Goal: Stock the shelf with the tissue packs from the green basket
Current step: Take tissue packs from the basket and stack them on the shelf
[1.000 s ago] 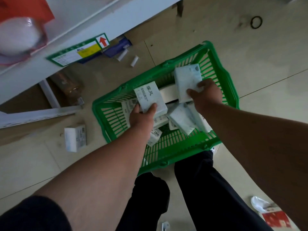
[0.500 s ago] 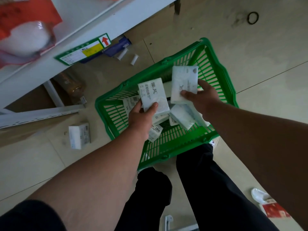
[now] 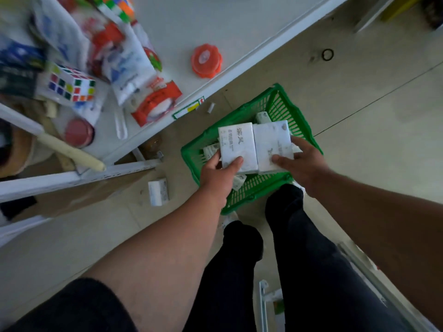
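Your left hand [image 3: 217, 174] grips one white tissue pack [image 3: 237, 146] with large Chinese characters too blurred to read; your right hand [image 3: 303, 164] holds a second pack [image 3: 272, 144] touching its right side. Both sit above the green basket [image 3: 299, 116], where more packs [image 3: 262, 116] lie. Up-left of your hands, the white shelf [image 3: 227, 17] carries a price label [image 3: 188, 107], unreadable. Beige tile floor [image 3: 371, 121] below.

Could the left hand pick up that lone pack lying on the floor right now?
Probably not yet: the left hand is already holding a pack. The floor pack itself lies open, with nothing on or over it.
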